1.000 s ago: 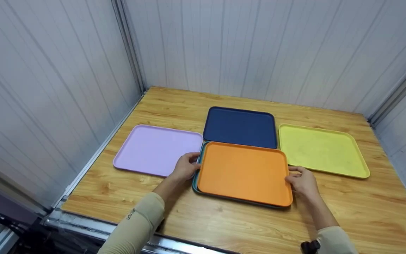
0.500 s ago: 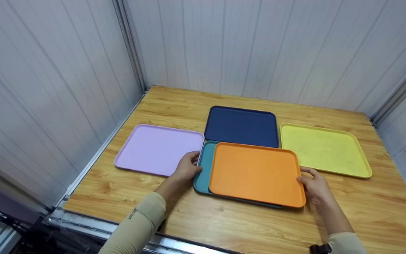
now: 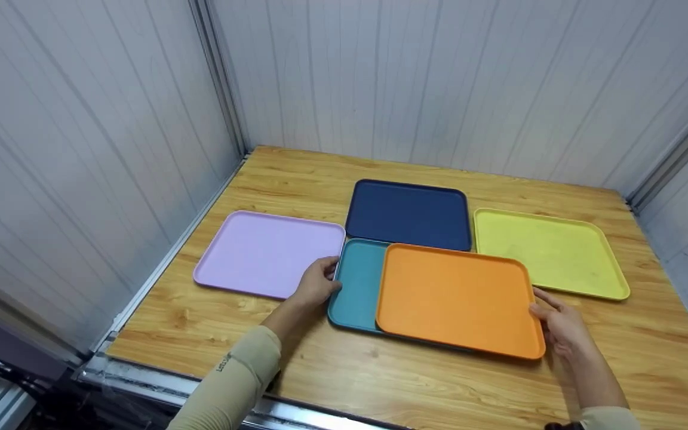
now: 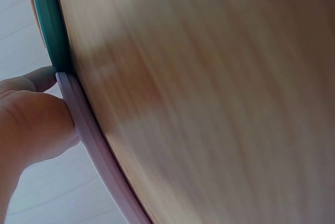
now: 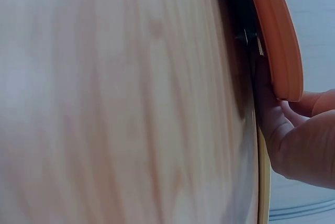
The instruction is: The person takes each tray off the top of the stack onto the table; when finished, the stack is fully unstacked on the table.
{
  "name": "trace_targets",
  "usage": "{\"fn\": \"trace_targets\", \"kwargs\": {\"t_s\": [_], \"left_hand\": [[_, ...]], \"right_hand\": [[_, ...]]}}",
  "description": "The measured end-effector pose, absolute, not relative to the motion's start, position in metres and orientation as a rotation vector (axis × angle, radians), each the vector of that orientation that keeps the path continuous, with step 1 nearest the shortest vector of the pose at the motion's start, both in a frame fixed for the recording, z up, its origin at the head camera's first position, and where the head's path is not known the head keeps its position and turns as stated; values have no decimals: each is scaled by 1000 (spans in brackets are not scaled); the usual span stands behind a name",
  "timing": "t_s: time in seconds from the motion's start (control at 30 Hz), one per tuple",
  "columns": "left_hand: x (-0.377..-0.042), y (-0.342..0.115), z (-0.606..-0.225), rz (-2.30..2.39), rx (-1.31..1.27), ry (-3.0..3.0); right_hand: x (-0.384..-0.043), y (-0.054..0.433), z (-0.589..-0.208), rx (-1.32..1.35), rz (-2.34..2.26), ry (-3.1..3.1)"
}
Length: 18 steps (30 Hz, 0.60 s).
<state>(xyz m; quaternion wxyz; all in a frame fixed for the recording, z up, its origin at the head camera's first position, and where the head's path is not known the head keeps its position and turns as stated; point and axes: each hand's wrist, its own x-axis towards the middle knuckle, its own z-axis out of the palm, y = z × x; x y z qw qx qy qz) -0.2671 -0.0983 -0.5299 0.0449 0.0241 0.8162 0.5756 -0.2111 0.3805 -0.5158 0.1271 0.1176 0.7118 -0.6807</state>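
My right hand (image 3: 568, 328) grips the right edge of an orange tray (image 3: 460, 298). In the right wrist view, fingers (image 5: 269, 114) reach under the orange rim (image 5: 280, 41), with the thumb at its outer side. The orange tray overlaps a teal tray (image 3: 359, 283), leaving a strip of teal bare on the left. My left hand (image 3: 314, 283) rests at the teal tray's left edge, where it meets a lavender tray (image 3: 266, 254). From the left wrist, the hand (image 4: 36, 114) shows above the two adjoining rims, teal and lavender.
A navy tray (image 3: 409, 214) lies behind the teal and orange ones, and a yellow tray (image 3: 550, 251) sits to the right. All are on a wood-grain table (image 3: 368, 379). White panel walls (image 3: 409, 77) stand at the back and sides; a metal rail (image 3: 296, 415) runs along the front.
My right hand has moved the orange tray to the right, uncovering more of the teal tray's left part. The left hand has stayed at the teal edge.
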Motion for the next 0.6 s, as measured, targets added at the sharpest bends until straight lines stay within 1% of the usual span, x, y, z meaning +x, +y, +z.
{"fn": "trace_targets", "kwargs": {"t_s": [0.33, 0.6], "left_hand": [[-268, -98, -529, 1733, 73, 2496], [-268, -97, -530, 1746, 70, 2483]], "right_hand": [[-202, 401, -518, 482, -2023, 2011], [-197, 412, -519, 487, -1999, 2011]]}}
